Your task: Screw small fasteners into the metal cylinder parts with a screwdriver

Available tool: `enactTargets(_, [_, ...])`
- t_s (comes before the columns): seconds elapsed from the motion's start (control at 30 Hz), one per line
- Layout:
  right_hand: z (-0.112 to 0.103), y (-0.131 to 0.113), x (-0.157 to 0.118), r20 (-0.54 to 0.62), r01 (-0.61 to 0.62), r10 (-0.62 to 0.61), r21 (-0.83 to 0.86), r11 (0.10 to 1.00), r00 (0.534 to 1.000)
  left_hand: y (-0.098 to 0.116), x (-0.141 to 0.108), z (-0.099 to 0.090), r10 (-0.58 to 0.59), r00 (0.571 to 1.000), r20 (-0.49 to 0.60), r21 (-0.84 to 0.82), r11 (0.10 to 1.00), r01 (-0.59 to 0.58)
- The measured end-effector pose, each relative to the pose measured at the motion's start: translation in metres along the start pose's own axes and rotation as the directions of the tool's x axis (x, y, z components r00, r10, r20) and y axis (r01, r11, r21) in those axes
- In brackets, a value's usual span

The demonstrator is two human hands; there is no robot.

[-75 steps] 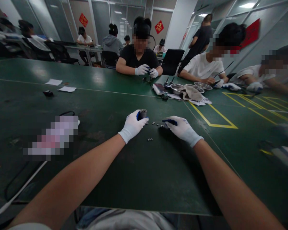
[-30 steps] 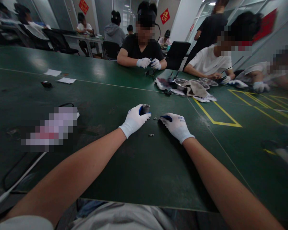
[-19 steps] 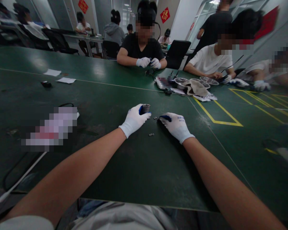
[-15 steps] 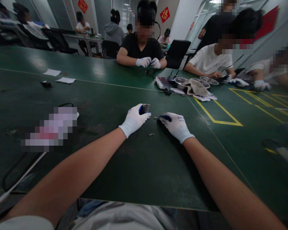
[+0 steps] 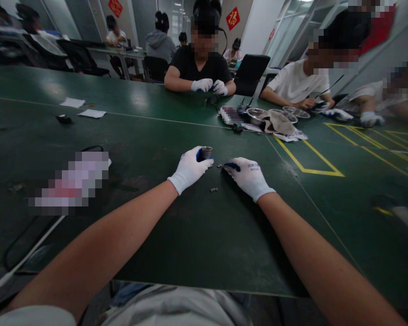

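My left hand (image 5: pixel 189 169), in a white glove with a blue palm, is closed around a small grey metal cup (image 5: pixel 207 153) that stands upright with its rim showing. To the right, my right hand (image 5: pixel 246 175) wears the same kind of glove. Its fingers are curled and drawn together low over the table, and whatever is between the tips is hidden. Just left of those fingertips lie small metal nuts (image 5: pixel 219 165), in the gap between both hands. A short row of similar nuts (image 5: pixel 214 189) rests nearer to me.
On the green table (image 5: pixel 204 244), a pixelated object (image 5: pixel 75 179) and a cable lie left. Metal bowls (image 5: pixel 256 115) and a crumpled cloth (image 5: pixel 279 124) sit farther back right, near yellow tape outlines (image 5: pixel 323 172). Opposite, a gloved co-worker (image 5: pixel 200 68) sits; others work at right.
My right hand has shifted very slightly left, beside the nuts. My left hand keeps its hold on the cup in nearly the same place.
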State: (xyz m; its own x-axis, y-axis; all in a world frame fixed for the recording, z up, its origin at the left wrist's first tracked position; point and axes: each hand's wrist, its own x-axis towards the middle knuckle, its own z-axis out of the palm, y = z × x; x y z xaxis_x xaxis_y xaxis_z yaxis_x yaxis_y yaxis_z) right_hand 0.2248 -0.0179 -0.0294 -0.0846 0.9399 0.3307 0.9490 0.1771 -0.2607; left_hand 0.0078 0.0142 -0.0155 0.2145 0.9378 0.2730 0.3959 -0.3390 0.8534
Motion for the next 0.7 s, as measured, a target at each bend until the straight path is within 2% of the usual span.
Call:
enactTargets(0.13, [-0.007,-0.002,0.001,0.043,0.084,-0.080,-0.108,0.991,0.996,0.000,0.000,0.000,-0.009,1.000,0.007,0.006,1.000,0.009])
enactTargets(0.27, [-0.010,-0.003,0.002,0.071,0.118,-0.109,-0.145,0.982,0.992,0.002,-0.001,-0.001,-0.010,1.000,0.016,0.011,1.000,0.010])
enactTargets(0.7, [0.005,0.009,0.005,-0.030,0.002,0.003,0.170,0.985,1.000,0.001,0.000,0.000,0.005,1.000,0.015,0.021,1.000,-0.006])
